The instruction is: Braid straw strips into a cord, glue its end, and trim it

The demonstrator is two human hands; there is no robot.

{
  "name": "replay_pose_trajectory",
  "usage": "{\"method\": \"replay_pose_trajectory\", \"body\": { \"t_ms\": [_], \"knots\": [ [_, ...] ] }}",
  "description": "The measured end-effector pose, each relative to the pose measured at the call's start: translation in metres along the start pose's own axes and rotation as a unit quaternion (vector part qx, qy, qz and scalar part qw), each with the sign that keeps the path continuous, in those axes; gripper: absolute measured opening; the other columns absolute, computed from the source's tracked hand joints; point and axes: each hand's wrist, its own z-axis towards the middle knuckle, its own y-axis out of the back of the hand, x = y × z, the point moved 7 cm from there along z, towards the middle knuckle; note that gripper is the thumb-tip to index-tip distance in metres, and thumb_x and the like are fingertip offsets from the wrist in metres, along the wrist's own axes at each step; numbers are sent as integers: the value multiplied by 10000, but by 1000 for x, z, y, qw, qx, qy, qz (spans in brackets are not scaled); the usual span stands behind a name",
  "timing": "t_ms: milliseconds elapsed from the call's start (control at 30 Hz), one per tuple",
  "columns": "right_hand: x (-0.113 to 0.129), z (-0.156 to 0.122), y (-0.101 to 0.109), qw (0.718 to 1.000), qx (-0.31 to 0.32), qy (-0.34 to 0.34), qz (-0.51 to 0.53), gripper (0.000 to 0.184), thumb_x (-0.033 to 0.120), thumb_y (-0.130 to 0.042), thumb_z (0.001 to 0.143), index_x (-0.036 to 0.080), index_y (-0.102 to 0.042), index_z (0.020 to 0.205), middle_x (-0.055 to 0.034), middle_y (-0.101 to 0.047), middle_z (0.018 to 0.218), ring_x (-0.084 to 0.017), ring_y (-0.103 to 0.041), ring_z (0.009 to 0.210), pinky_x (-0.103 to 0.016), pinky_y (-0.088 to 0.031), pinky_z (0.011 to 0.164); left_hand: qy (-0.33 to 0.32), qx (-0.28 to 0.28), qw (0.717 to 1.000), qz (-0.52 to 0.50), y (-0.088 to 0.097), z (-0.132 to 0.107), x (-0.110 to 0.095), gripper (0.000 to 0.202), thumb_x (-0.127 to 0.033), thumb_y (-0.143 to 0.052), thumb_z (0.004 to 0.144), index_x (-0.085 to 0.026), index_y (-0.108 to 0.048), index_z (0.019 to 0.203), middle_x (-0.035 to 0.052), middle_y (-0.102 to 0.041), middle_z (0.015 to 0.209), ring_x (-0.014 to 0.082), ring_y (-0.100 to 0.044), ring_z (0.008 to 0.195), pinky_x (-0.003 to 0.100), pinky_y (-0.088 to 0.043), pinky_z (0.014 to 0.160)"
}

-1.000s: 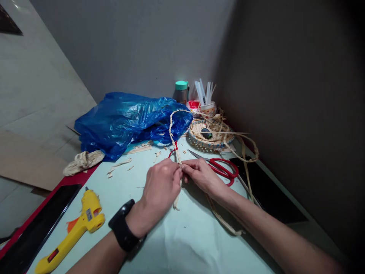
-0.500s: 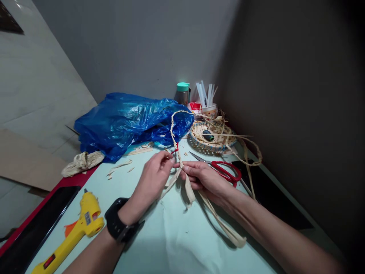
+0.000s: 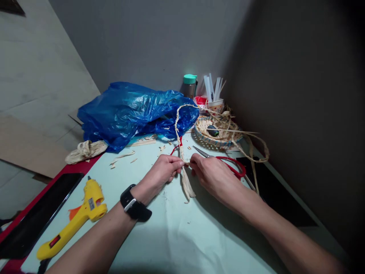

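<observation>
A pale braided straw cord (image 3: 178, 129) rises from the table and arches back toward a woven basket (image 3: 218, 132). My left hand (image 3: 164, 171), with a black watch on the wrist, pinches the cord's lower end from the left. My right hand (image 3: 212, 175) pinches the same spot from the right, fingertips almost meeting. Loose flat straw strips (image 3: 188, 186) hang below the pinch and rest on the light green table (image 3: 176, 232). A bit of red thread (image 3: 176, 146) is tied on the cord just above my hands.
Red-handled scissors (image 3: 228, 163) lie just behind my right hand. A yellow glue gun (image 3: 74, 224) lies at the front left. A blue plastic bag (image 3: 134, 112), a straw bundle (image 3: 85, 150), a teal-capped bottle (image 3: 189, 85) and a cup of sticks (image 3: 215, 101) stand behind.
My hands parted half a second ago with the strips spread out, then came back together on the cord. The long strip under my right forearm is no longer in sight.
</observation>
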Motion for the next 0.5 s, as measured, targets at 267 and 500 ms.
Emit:
{"method": "replay_pose_trajectory", "body": {
  "t_ms": [267, 500],
  "knots": [
    [34, -16, -9, 983, -16, 54, -174, 187, 162, -432, 924, 126, -613, 957, -129, -704, 724, -241, -663, 631, -324, -154, 510, -8, -60, 998, -14, -6, -4, 3, 235, -233, -603, 662, -172, -505, 457, -74, -344, 395, 63, -228, 415, 268, -100, 460],
    [50, -20, -26, 978, -1, 115, -176, 271, 40, -441, 883, 88, -604, 1094, -130, -722, 923, -243, -690, 739, -322, -242, 502, 14, -35, 995, -87, -6, -9, 1, 137, -260, -617, 660, -134, -608, 608, -56, -415, 522, 55, -230, 450, 251, -91, 446]
  ]
}}
